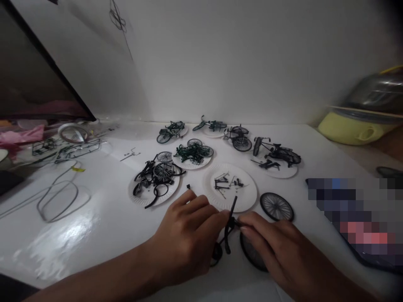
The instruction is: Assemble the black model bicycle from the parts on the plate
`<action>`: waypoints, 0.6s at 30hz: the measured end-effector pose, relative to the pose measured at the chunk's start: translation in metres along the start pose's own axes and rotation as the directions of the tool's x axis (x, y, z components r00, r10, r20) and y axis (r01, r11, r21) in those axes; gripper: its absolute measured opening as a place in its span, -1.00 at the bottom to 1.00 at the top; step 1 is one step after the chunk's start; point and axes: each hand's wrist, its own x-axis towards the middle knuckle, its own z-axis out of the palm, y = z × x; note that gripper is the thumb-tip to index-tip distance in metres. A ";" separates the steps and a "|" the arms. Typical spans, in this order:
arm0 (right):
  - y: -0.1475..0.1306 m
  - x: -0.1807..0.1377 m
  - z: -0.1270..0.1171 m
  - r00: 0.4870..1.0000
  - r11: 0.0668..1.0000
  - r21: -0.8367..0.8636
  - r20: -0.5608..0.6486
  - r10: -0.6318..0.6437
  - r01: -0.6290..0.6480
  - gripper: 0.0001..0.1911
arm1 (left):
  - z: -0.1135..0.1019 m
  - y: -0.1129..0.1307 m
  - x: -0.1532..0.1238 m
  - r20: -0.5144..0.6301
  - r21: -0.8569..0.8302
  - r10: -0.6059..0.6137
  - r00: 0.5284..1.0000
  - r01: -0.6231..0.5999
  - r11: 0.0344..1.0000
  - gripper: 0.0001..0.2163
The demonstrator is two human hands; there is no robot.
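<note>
My left hand is closed on a black miniature bicycle frame, its thumb and fingertips pressed against the thin bars. From the other side my right hand pinches the same frame near its top. Fingers hide much of the frame. Beneath the right hand a black spoked wheel shows in part; whether it is joined to the frame I cannot tell. A loose spoked wheel lies flat just beyond the right hand. Past both hands, a paper plate carries several small dark parts.
Another plate holds black wheels and fenders; a plate of green parts sits behind it. Several miniature bicycles stand toward the wall. A coiled cable lies left, a pixelated dark object right, a yellow pot at back right.
</note>
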 end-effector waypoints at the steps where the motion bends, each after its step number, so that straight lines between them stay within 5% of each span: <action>1: 0.001 0.001 0.000 1.000 1.000 -0.016 0.001 -0.010 0.010 -0.67 | 0.000 0.000 0.000 0.002 -0.008 -0.004 1.000 0.004 1.000 -0.75; 5: 0.000 0.002 -0.004 0.996 0.999 0.041 0.087 0.002 -0.006 -0.65 | 0.000 0.000 -0.001 0.029 -0.019 0.008 1.000 -0.007 1.000 -0.75; 9: -0.005 -0.002 0.000 0.975 0.908 0.369 0.170 0.145 -0.200 -0.71 | 0.000 -0.002 -0.001 0.040 -0.039 0.033 0.999 -0.032 0.999 -0.75; 12: -0.007 -0.004 0.003 0.885 0.593 0.658 0.317 0.341 -0.464 -0.65 | -0.002 -0.004 0.000 0.026 -0.039 0.076 0.997 -0.075 0.996 -0.76; 15: -0.009 -0.001 0.001 0.669 0.107 0.664 0.712 0.214 -0.740 -0.57 | -0.005 -0.007 0.001 -0.012 -0.029 0.161 0.987 -0.161 0.987 -0.77; 16: -0.009 0.000 -0.001 0.616 0.017 0.621 0.773 0.151 -0.784 -0.57 | -0.006 -0.007 0.001 -0.024 -0.012 0.189 0.982 -0.189 0.982 -0.77; 18: -0.009 0.002 -0.003 0.611 -0.007 0.618 0.779 0.137 -0.786 -0.56 | -0.007 -0.006 0.001 -0.030 0.029 0.216 0.976 -0.215 0.976 -0.78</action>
